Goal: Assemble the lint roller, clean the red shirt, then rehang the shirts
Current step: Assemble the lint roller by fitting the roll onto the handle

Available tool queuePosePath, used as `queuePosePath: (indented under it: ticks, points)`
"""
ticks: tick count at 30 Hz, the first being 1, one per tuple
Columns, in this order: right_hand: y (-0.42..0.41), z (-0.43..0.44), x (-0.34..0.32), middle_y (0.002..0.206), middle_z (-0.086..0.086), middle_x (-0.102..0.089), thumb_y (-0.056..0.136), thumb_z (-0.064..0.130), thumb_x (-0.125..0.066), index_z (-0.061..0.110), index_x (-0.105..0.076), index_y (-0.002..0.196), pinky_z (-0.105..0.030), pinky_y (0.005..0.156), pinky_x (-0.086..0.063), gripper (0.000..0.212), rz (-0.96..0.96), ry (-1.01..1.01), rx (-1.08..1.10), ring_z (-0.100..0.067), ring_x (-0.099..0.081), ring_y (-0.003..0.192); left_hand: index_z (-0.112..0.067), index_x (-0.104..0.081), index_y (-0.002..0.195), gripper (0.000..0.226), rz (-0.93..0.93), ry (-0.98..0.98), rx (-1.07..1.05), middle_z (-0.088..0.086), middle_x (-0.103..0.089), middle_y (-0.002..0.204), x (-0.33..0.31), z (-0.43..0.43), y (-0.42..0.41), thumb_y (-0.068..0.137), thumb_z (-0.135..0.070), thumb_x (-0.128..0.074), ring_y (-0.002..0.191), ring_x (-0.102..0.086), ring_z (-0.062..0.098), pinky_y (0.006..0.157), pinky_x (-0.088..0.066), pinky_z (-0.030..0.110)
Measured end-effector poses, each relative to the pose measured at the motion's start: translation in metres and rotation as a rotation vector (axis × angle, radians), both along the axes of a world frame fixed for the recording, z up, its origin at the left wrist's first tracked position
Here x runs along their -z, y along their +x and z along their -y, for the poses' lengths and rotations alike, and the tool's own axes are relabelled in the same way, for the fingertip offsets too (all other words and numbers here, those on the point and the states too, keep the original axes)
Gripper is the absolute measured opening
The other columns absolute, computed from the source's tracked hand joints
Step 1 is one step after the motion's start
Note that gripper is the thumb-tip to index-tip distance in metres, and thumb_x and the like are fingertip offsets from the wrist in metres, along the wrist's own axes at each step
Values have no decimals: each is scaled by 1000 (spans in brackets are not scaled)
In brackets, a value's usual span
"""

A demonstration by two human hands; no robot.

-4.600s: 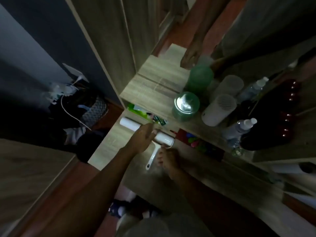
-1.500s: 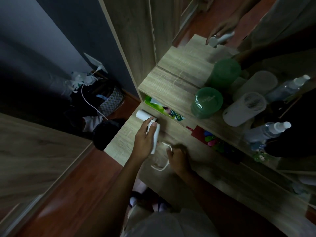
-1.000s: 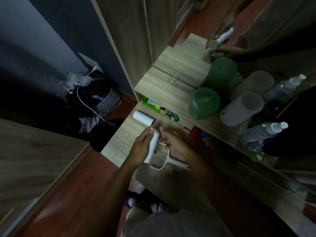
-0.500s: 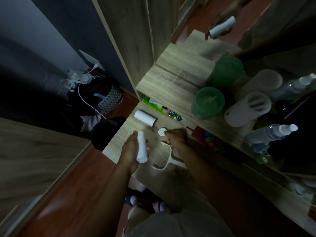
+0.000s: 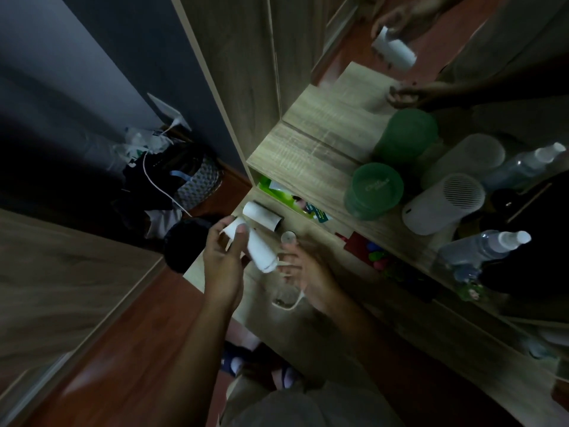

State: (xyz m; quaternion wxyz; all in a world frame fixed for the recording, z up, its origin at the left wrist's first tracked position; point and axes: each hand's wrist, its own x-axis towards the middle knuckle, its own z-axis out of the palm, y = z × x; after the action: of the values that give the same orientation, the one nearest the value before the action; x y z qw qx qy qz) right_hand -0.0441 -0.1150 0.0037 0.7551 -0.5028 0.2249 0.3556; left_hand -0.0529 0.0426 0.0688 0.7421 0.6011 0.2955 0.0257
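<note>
2 hands: left hand (image 5: 223, 263) grips a white roll (image 5: 260, 251) — right hand (image 5: 308, 272) grips a blurred, half-hidden handle (image 5: 291, 304).

Figure: Wood-grain shelf unit and adjoining floor corner, seen from above.
A green plastic jar with a round lid (image 5: 374, 191) stands on the pale wood-grain shelf top (image 5: 301, 155), just beside a white cylindrical appliance with a slotted top (image 5: 443, 204). A clear spray bottle with a white cap (image 5: 483, 245) is near the appliance. A bright green packet (image 5: 277, 192) occupies the compartment beneath. A grey patterned basket (image 5: 197, 186) and a thin white cable (image 5: 157, 186) lie on the floor against the dark blue wall (image 5: 123, 41).
</note>
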Motion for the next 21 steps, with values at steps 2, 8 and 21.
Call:
queuePosePath:
  ticks: [2,8,21]
  points:
    - [-11,-1,-9,121,-9,-68,102,37,-45,23,-53,134,-30,74,-57,36,-64,247,19,-20,-71,96,-20,-61,110,19,92,110,51,7,-64,117,-5,3,-5,93,-18,-69,101,-62,18,78,-55,36]
    - [-21,-4,-7,127,-21,-64,100,7,-52,4,-54,134,-29,85,-60,34,-141,400,173,-30,-70,107,-13,-61,108,21,148,277,85,9,-64,114,-8,7,-13,90,-16,-72,108,-63,27,96,-50,53]
    - [18,16,53,110,-13,-71,95,5,-62,10,-69,105,-35,92,-55,13,218,-359,137,-29,-66,106,-17,-62,100,16,38,110,-83,6,-67,101,8,-3,-24,88,-15,-73,93,-63,17,84,-56,42]
